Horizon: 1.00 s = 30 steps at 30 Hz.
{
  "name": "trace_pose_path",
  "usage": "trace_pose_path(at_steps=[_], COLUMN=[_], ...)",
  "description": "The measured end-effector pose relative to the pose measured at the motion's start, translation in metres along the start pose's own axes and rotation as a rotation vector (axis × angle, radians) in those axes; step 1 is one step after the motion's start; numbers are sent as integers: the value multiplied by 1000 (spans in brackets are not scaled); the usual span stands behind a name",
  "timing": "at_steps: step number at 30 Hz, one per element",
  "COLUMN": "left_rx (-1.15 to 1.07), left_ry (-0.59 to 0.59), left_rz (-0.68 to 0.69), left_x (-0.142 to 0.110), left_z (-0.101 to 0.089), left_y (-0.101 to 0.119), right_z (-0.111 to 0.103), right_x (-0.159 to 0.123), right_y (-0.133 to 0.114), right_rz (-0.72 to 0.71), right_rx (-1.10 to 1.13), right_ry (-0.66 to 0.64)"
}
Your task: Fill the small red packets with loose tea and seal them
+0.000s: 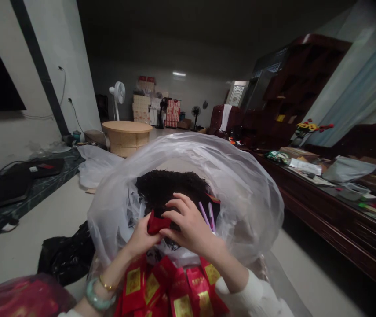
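My left hand [143,237] grips a small red pouch [155,224] above the mouth of a large clear plastic bag [247,189]. My right hand [188,222] has its thumb and index finger at the pouch's right edge, with the other fingers raised and curved. Inside the bag lies a mass of black, shredded-looking material [171,180]. Two thin lilac sticks [211,215] poke up from it, right of my right hand. Below my wrists lie several red packets [183,290] with gold labels. What the pouch contains is hidden.
A black plastic bag [67,253] lies on the floor at left, near a pinkish-red bag [23,297]. A dark wooden table [323,224] loaded with items runs along the right. Ahead stand a round wooden table [128,127] and a white fan [119,93].
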<state>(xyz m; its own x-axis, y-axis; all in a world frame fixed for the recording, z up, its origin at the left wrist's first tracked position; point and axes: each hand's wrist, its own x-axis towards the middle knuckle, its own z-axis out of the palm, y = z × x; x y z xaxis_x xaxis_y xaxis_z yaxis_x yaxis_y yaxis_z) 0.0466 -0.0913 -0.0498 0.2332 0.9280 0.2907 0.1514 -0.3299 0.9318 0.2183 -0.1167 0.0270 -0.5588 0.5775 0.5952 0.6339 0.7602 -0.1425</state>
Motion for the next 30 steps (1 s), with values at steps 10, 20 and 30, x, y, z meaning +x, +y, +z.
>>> trace_pose_path(at_steps=[10,20,30], left_rx=[-221,-507,-531], left_ry=[-67,9,203], left_rz=[-235,-446,-323], left_x=[-12,-12,-10], left_z=[11,25,35], left_y=[24,16,19], right_z=[6,47,56], right_x=[3,-23,-29], right_y=[9,22,23], right_rz=[74,626,756], right_rx=[143,809,940], right_ry=[-154,193,303])
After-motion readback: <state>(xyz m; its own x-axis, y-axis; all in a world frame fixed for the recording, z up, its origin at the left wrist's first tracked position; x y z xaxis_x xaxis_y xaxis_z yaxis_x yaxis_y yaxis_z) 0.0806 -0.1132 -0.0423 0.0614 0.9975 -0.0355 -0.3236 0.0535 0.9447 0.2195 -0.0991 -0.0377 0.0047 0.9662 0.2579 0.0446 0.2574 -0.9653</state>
